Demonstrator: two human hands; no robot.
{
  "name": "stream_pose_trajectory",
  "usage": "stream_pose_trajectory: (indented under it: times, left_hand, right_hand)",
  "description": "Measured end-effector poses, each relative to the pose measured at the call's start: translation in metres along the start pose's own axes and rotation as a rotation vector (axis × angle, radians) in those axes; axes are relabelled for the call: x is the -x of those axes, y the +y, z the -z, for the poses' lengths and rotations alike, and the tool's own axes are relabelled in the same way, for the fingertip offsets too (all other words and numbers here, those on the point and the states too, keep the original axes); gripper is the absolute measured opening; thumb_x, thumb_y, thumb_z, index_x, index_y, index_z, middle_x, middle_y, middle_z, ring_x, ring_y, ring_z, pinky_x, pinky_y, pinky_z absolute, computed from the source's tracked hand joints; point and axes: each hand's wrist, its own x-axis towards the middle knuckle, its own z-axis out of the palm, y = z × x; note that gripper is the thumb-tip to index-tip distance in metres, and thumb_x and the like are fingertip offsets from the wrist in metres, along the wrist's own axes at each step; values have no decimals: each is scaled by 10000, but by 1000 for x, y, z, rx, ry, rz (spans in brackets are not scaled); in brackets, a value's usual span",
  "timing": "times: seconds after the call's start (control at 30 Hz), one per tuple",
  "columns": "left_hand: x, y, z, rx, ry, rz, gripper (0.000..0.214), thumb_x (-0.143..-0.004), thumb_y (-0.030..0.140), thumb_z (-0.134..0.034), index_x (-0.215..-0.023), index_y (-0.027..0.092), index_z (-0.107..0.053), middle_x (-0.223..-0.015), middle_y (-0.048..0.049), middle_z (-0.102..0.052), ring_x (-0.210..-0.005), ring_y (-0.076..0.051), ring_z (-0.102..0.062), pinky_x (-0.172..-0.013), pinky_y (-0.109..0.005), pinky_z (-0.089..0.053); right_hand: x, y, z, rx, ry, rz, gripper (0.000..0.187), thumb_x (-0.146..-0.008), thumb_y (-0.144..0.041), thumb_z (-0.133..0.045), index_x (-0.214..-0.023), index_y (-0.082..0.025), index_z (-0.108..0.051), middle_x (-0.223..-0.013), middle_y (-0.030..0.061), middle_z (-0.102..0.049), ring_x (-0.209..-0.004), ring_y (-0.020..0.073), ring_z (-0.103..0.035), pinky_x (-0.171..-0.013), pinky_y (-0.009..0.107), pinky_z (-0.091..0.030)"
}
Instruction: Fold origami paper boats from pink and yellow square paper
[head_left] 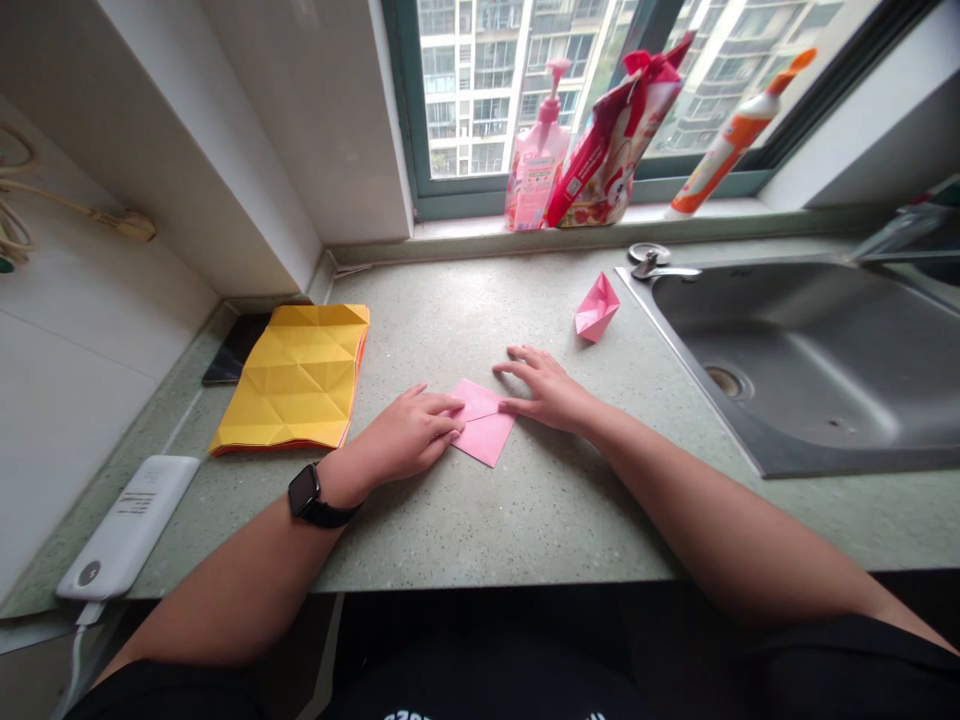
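Note:
A small folded square of pink paper (pixel 486 436) lies flat on the speckled counter, turned like a diamond, with a crease or flap edge across its middle. My left hand (pixel 409 430), below a black watch, rests on the paper's left corner with its fingers stretched out. At the right corner, my right hand (pixel 546 388) touches the paper with its thumb while the other fingers are spread above the counter. Farther back to the right stands a folded pink paper boat (pixel 598 308), apart from both hands.
Creased yellow paper sheets (pixel 300 375) lie at left, partly over a dark flat device (pixel 236 348). A white power bank (pixel 129 527) with a cable is at the left edge. A steel sink (pixel 817 350) is at right. Bottles and a red bag (pixel 619 145) line the windowsill.

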Motion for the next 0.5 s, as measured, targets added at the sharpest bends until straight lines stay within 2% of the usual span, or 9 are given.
stream_pose_trajectory:
  times: [0.13,0.27,0.5]
  left_hand:
    - [5,-2,9,-8,-38,50,287,-1117,241,-573,-1141,244,-859,-1423,-98,-776,-1312,-297,-702,-1296,-682,-363]
    - [11,-6,19,-8,-92,77,322,-1123,292,-564,-1060,267,-878,-1425,-68,-784,-1308,-303,-704,-1304,-657,-319]
    - [18,-9,23,21,-143,75,368,-1139,301,-505,-1118,295,-873,-1408,-23,-800,-1321,-286,-700,-1302,-593,-319]
  right_hand:
    - [0,0,1,0,-7,2,620,-961,-579,-799,-1520,-346,-666,-1761,118,-452,-1669,413,-343,-1360,681,-275]
    - [0,0,1,4,-7,-5,625,-960,-575,-802,-1525,-344,-665,-1764,119,-448,-1672,420,-333,-1362,680,-267]
    - [1,3,2,-19,-8,13,600,-967,-570,-790,-1519,-368,-667,-1767,112,-443,-1666,418,-342,-1347,691,-288]
